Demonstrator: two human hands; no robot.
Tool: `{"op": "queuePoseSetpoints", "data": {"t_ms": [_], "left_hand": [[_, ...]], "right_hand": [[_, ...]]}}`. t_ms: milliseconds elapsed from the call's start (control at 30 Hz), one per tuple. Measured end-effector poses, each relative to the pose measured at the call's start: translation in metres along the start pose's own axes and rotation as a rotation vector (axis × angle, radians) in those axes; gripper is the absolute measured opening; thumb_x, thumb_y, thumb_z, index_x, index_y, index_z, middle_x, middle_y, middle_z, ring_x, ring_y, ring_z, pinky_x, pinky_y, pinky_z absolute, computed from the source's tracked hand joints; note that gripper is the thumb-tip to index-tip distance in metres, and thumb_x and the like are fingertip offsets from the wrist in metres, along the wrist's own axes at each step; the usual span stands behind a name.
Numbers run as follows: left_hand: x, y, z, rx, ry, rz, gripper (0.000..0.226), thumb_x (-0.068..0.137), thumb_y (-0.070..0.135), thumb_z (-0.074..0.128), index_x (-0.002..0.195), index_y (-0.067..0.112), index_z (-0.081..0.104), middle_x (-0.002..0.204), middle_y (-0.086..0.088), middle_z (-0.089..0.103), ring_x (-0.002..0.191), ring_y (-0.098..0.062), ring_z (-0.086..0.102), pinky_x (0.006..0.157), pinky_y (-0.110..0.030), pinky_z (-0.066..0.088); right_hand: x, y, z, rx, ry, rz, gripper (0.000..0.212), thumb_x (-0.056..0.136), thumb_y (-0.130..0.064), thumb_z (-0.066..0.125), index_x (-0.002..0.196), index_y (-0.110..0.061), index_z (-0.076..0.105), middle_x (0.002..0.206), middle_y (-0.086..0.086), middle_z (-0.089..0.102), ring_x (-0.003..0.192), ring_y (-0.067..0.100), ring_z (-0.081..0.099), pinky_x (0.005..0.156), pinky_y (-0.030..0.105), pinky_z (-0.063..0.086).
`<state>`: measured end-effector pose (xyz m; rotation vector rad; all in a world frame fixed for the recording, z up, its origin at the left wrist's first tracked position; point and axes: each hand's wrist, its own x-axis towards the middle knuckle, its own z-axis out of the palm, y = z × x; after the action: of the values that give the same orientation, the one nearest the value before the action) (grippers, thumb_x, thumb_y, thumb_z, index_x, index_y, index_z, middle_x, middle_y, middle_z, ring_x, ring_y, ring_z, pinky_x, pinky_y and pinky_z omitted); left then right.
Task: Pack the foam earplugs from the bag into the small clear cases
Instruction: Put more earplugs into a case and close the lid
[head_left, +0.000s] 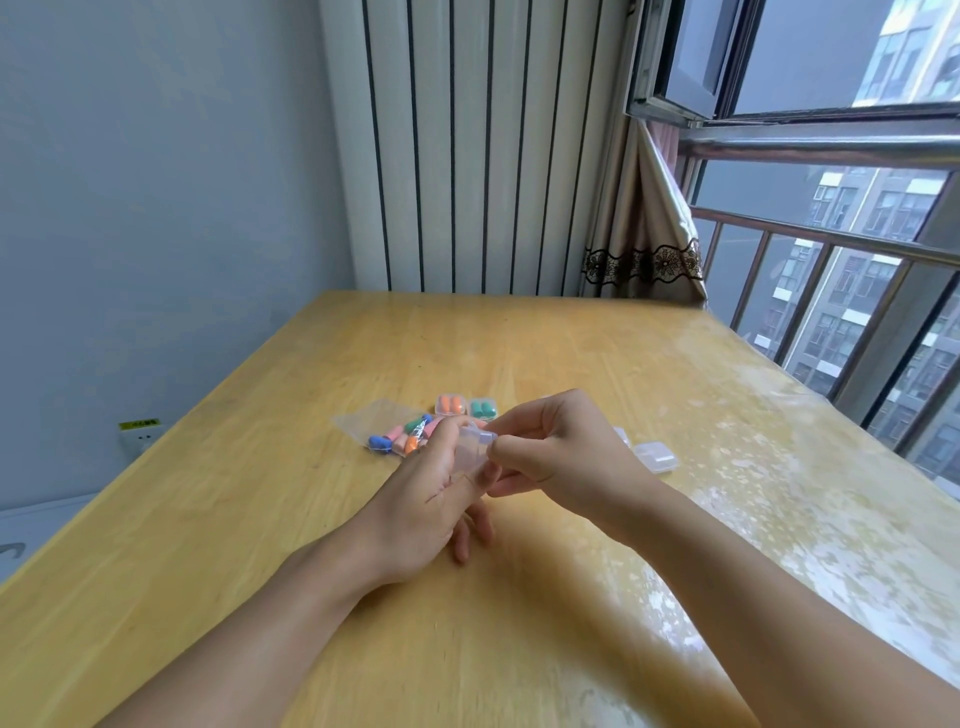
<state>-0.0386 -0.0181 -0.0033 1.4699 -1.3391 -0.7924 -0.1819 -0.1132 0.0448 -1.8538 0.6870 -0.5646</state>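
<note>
We find both hands raised above the wooden table (519, 597) — left hand (426, 499) and right hand (561, 457) each pinching one small clear case (475, 447), its long axis running away from us. The earplug bag (397, 431) lies just beyond, with open tabletop on every side.

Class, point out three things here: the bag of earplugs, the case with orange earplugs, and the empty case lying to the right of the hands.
bag of earplugs (397, 434), head view, on its filled middle.
orange-earplug case (451, 405), head view, lid centre.
empty case (655, 456), head view, lid centre.
</note>
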Motion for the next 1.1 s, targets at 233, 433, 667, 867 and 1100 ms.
{"op": "queuePoseSetpoints", "data": {"t_ms": [233, 433, 667, 867, 1100], "left_hand": [[0.002, -0.004, -0.003, 0.061, -0.044, -0.041, 0.059, 0.087, 0.063, 0.050, 0.133, 0.028, 0.040, 0.060, -0.008, 0.063, 0.043, -0.018, 0.049, 0.046, -0.027, 0.041], [0.001, 0.001, 0.001, 0.060, -0.065, -0.041, 0.055, 0.090, 0.063, 0.052, 0.130, 0.027, 0.038, 0.060, -0.005, 0.066, 0.042, -0.018, 0.050, 0.048, -0.028, 0.043], [-0.001, 0.006, 0.002, 0.149, -0.061, -0.039, 0.034, 0.102, 0.040, 0.051, 0.130, 0.026, 0.038, 0.063, -0.005, 0.067, 0.045, -0.016, 0.053, 0.052, -0.030, 0.046], [-0.002, 0.010, -0.002, -0.081, -0.100, -0.111, 0.050, 0.095, 0.050, 0.057, 0.136, 0.028, 0.039, 0.091, -0.018, 0.072, 0.060, -0.039, 0.061, 0.050, -0.031, 0.048], [-0.006, 0.018, -0.008, -0.568, -0.211, -0.156, 0.058, 0.088, 0.039, 0.066, 0.140, 0.021, 0.047, 0.118, -0.015, 0.063, 0.082, -0.027, 0.068, 0.057, -0.026, 0.053]], "right_hand": [[0.000, -0.003, -0.002, 0.015, -0.022, 0.084, 0.015, 0.084, 0.001, 0.063, 0.085, 0.004, 0.077, 0.072, 0.016, 0.073, 0.069, 0.023, 0.073, 0.084, 0.045, 0.064], [-0.002, -0.007, -0.009, 0.050, -0.102, 0.145, 0.015, 0.085, 0.004, 0.062, 0.090, 0.013, 0.073, 0.076, 0.021, 0.071, 0.073, 0.021, 0.073, 0.080, 0.041, 0.065], [0.000, -0.004, 0.000, 0.035, 0.011, 0.171, 0.013, 0.080, 0.003, 0.062, 0.080, 0.012, 0.071, 0.067, 0.013, 0.062, 0.062, 0.022, 0.066, 0.075, 0.043, 0.065], [0.002, -0.005, -0.004, 0.119, -0.047, 0.146, 0.007, 0.086, -0.001, 0.065, 0.088, 0.002, 0.072, 0.072, 0.014, 0.069, 0.066, 0.023, 0.070, 0.074, 0.044, 0.065], [0.005, 0.005, -0.026, 0.072, -0.327, -0.210, 0.041, 0.085, 0.001, 0.076, 0.119, -0.020, 0.067, 0.125, 0.008, 0.062, 0.085, 0.023, 0.063, 0.069, 0.036, 0.054]]}}
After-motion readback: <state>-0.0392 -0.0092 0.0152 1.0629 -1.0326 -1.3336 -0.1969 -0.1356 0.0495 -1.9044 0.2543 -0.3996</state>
